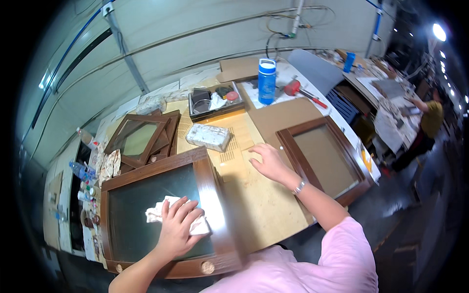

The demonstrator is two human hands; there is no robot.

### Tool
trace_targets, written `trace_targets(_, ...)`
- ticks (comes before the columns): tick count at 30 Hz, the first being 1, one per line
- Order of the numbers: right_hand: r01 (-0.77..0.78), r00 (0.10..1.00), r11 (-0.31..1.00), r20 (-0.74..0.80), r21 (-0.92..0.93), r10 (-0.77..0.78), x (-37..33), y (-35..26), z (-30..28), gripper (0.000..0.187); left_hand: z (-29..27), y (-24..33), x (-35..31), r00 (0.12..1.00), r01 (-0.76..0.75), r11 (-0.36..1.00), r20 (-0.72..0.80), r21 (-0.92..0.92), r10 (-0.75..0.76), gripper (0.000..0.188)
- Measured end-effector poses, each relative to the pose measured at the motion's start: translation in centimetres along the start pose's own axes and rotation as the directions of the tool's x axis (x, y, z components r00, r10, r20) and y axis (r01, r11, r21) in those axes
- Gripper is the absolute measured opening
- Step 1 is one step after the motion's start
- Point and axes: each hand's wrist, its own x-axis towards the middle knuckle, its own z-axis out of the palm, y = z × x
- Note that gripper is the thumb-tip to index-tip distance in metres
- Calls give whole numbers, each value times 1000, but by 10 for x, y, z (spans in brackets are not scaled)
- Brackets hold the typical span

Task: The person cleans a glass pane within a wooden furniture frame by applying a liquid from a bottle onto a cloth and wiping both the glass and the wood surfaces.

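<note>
My left hand (181,225) presses a crumpled white cloth (163,209) against the dark glass pane (132,200) of a brown wooden framed door (207,183) at the near left. Its fingers are bent over the cloth. Over the tan board to the right, my right hand (266,161) hovers with loosely curled fingers apart and nothing in them. Beside that hand lies a second brown framed glass door (298,158). A white, stained wrapped block (208,136) sits on the board between the doors, beyond my hands.
Smaller glazed frames (141,139) are stacked at the far left, near a stained rag (110,166) and several bottles. Farther back stand a box of small items (215,113), a blue water bottle (267,83) and a red mallet (293,88). Another person (432,117) works at a far-right table.
</note>
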Motion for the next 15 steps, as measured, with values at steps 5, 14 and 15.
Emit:
trace_targets(5,47,988,992,153,-117,-29,109,86,40,30,10,1,3,997,79,995,2,68,-79,52)
trace_targets(14,-16,961,981,267,-195,69,265,141,106,37,8,5,5,974,224,972,-11,68,-224,45)
trace_targets(15,-3,965,982,256,-191,53,278,147,116,36,9,6,4,973,229,970,-6,76,-229,44)
